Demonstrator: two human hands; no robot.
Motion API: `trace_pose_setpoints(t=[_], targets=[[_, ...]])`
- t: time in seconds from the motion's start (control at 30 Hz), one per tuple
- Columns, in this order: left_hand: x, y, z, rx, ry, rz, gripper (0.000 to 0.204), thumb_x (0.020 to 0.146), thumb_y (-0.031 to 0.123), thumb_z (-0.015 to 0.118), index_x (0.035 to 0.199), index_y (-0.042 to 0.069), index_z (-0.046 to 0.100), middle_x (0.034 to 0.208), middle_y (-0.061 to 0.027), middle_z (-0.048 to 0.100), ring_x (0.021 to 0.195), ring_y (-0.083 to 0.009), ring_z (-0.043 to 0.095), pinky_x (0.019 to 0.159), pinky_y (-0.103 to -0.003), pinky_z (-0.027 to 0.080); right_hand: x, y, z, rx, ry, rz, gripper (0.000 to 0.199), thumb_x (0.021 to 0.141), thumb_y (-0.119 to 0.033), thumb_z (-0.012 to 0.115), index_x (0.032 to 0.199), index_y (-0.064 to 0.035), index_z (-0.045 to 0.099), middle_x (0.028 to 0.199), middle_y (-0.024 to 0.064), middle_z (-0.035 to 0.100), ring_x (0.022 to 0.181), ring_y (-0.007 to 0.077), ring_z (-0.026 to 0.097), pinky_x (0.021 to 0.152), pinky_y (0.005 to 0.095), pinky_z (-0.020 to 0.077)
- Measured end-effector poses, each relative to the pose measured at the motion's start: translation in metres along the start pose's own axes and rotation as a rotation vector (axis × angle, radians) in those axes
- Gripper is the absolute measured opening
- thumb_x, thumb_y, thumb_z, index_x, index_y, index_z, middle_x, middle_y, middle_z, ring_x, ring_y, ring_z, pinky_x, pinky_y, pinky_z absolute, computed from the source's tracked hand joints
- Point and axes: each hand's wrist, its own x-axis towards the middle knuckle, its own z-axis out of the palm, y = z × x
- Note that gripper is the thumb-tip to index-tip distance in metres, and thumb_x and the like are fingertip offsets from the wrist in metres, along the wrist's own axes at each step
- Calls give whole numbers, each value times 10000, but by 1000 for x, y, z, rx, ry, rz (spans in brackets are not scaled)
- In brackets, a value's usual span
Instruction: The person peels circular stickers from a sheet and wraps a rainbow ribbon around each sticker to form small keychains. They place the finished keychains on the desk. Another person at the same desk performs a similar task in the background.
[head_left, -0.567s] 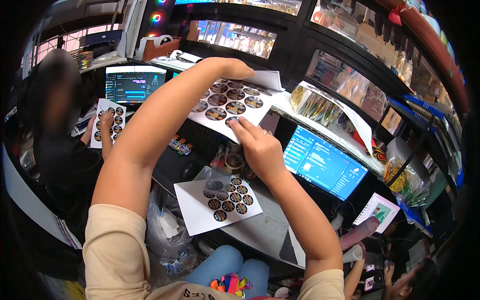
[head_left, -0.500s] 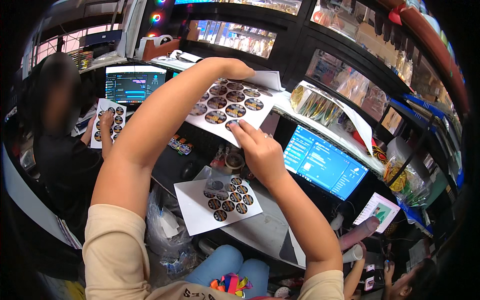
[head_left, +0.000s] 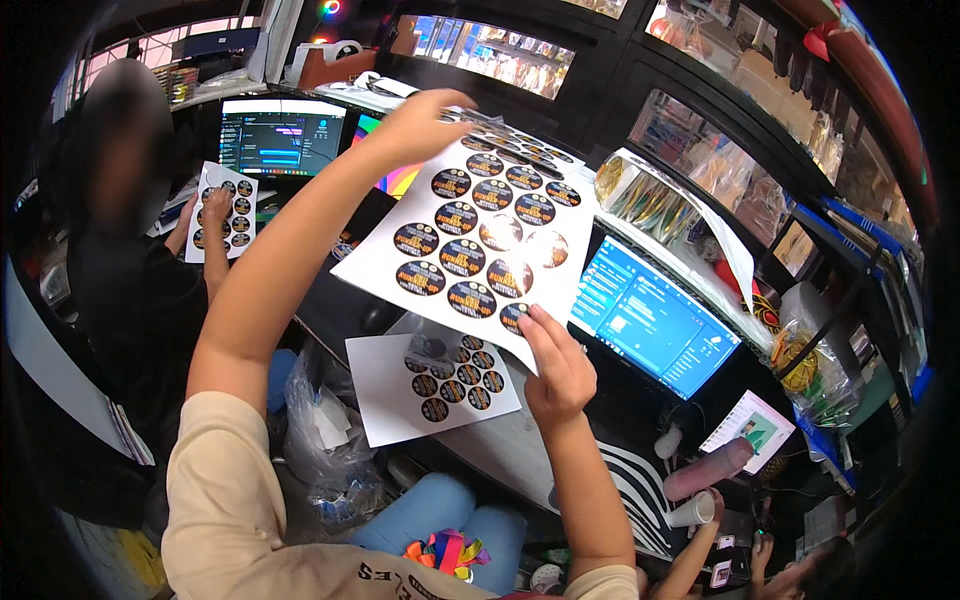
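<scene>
A white sheet of round black stickers with orange and white print point(head_left: 395, 285) is held up in front of me, tilted over the desk. My right hand point(head_left: 562, 375) pinches its near right corner between thumb and fingers. At the sheet's far edge, my left hand point(head_left: 432, 122) is closed on it, its fingertips partly blurred; the sheet bends there. Below, on the desk edge, lies another white sheet point(head_left: 385, 400) with similar round stickers, and a small clear plastic piece point(head_left: 432, 345) rests over some of them.
Lit monitors stand behind the sheet, one on the left point(head_left: 280, 140) and one on the right point(head_left: 655, 320). To the left, a person in dark clothes handles another sticker sheet point(head_left: 205, 250). A clear plastic bag point(head_left: 320, 430) hangs below the desk; colourful ribbons point(head_left: 448, 550) lie on my lap. Another person's hand holds a white cup point(head_left: 690, 512).
The held sheet has come lower and nearer, showing more of its stickers. My left hand has drawn back slightly leftward, and my right hand has moved down and right with the corner.
</scene>
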Motion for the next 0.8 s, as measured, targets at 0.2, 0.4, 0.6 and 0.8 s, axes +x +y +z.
trace_pose_setpoints(t=[0.2, 0.4, 0.6, 0.8], targets=[[-131, -7, 10, -1149, -382, -673, 621, 967, 523, 425, 1280, -10, 488, 1082, -146, 670, 940, -208, 673, 856, -435, 538, -70, -28, -31, -41, -25, 73, 273, 759, -51, 651, 1023, -94, 706, 1043, 159, 698, 732, 226, 674, 568, 272, 504], [-229, 7, 102, -1547, -333, -710, 418, 918, 67, 573, 1302, -21, 438, 1189, -152, 607, 1029, -195, 641, 895, -332, 532, -160, -71, -77, -27, -196, 169, 278, 743, -55, 697, 997, -166, 699, 1103, 127, 681, 684, 192, 638, 560, 260, 509], [-286, 26, 182, -1557, -311, -863, 412, 914, 24, 570, 1304, 0, 439, 1201, -138, 607, 1032, -192, 635, 878, -333, 535, -222, -90, -119, 9, -53, 755, 292, 903, -32, 529, 1188, -18, 593, 1204, 222, 604, 864, 272, 671, 770, 324, 549], [-295, 44, 227, -1556, -418, -818, 455, 904, 39, 597, 1322, 3, 419, 1219, -142, 601, 1056, -204, 626, 884, -342, 532, -231, -58, -147, 516, 320, 1543, 390, 938, -69, 552, 1290, 52, 436, 1075, 168, 624, 842, 172, 633, 749, 287, 531]])
